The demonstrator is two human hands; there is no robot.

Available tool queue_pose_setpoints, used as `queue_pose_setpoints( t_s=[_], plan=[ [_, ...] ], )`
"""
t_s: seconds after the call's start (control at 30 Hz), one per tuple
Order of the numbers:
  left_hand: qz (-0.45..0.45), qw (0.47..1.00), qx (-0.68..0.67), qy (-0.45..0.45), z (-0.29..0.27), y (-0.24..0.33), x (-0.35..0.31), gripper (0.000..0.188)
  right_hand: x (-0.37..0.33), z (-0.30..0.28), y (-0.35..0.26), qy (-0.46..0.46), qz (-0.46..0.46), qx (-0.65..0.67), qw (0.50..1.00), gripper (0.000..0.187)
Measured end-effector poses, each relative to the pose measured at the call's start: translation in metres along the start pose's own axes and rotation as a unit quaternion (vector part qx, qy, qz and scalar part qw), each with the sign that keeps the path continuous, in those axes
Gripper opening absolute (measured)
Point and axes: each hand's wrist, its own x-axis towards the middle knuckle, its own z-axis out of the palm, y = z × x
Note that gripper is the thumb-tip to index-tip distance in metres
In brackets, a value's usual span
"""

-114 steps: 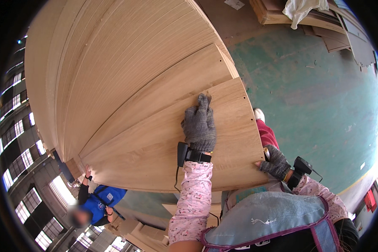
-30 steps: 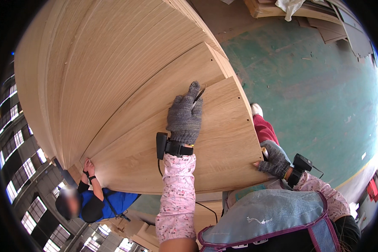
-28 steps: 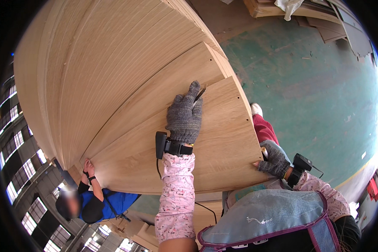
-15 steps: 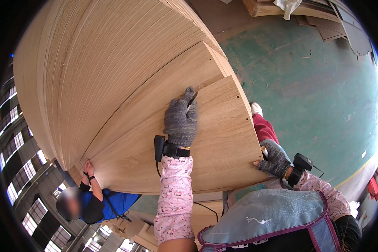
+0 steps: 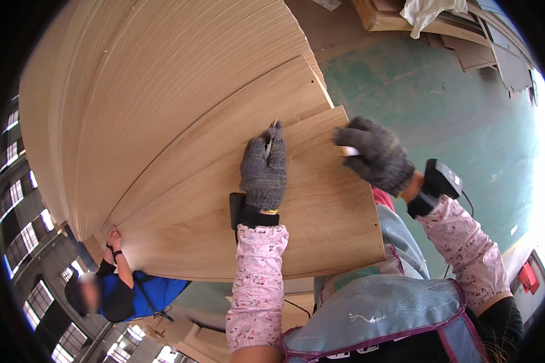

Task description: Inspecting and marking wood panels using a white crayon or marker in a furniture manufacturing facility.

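A wood-grain panel with small dark holes along its right edge lies on top of another wood-grain panel, which shows beyond its far edge. My left hand, in a grey knit glove, rests over the top panel near that far edge. Its fingers close on a thin, pointed, blade-like tool. Off the panel's right end, near the far corner, is my right hand, gloved and smeared by motion. A small white piece shows at its curled fingers; its kind is unclear.
Tightly packed board edges fill the far left. A co-worker's hands touch the panels' left end. Green floor lies to the right. More boards with a white cloth stand at the far right.
My right hand has left the panel's near right corner and moved up along its right edge toward the far corner. My left hand stays nearly in place, the tool now pointing more upright.
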Motion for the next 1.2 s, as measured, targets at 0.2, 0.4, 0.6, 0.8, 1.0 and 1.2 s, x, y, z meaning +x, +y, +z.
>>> queue_pose_setpoints(
  t_s=[0.2, 0.4, 0.6, 0.8, 1.0, 1.2],
  plan=[
    [-0.148, 0.978, -0.144, -0.015, -0.001, -0.008, 0.0, 0.028, 0.051, 0.039, -0.023, -0.083, -0.049, -0.211, 0.973, 0.035],
    [-0.128, 0.98, -0.152, 0.01, -0.002, -0.003, 0.002, 0.029, 0.063, 0.047, -0.029, -0.142, -0.027, -0.313, 0.939, 0.033],
    [-0.162, 0.98, -0.116, -0.006, -0.004, 0.001, -0.001, 0.028, 0.065, 0.048, -0.03, -0.16, -0.009, -0.318, 0.935, 0.031],
    [-0.137, 0.985, -0.107, 0.001, -0.006, -0.001, -0.001, 0.027, 0.064, 0.046, -0.028, -0.178, -0.021, -0.332, 0.926, 0.037],
    [-0.117, 0.985, -0.13, 0.005, -0.005, -0.002, -0.002, 0.027, 0.059, 0.039, -0.024, -0.171, -0.036, -0.312, 0.934, 0.038],
    [-0.095, 0.987, -0.131, 0.024, -0.002, -0.005, -0.004, 0.027, 0.058, 0.037, -0.031, -0.159, -0.065, -0.351, 0.921, 0.035]
  ],
)
